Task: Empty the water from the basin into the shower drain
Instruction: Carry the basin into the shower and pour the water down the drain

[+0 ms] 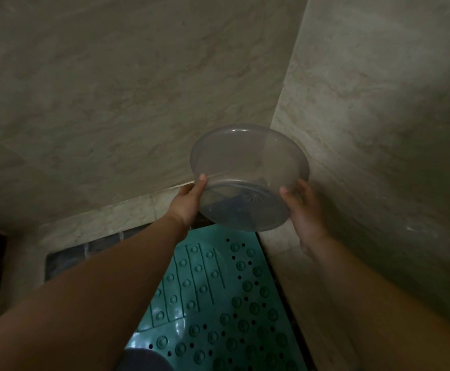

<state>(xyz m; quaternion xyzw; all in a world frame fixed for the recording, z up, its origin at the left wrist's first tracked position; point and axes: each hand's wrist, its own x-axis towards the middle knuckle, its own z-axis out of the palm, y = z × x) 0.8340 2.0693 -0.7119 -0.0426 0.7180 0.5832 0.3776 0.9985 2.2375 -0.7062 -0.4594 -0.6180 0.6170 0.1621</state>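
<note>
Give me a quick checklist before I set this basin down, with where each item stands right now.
1. Both hands gripping: ok, left hand and right hand hold opposite sides of the clear plastic basin.
2. Basin tipped away, base toward me: ok.
3. Basin empty: cannot tell, dim light.
4. Basin held over the green shower mat: ok.
5. Drain location: cannot tell, not visible.

Dim, murky light throughout, brightest on the right wall (379, 89), perhaps from a source off to the right. Edges bow with wide-angle distortion; detail is soft and grainy.
</note>
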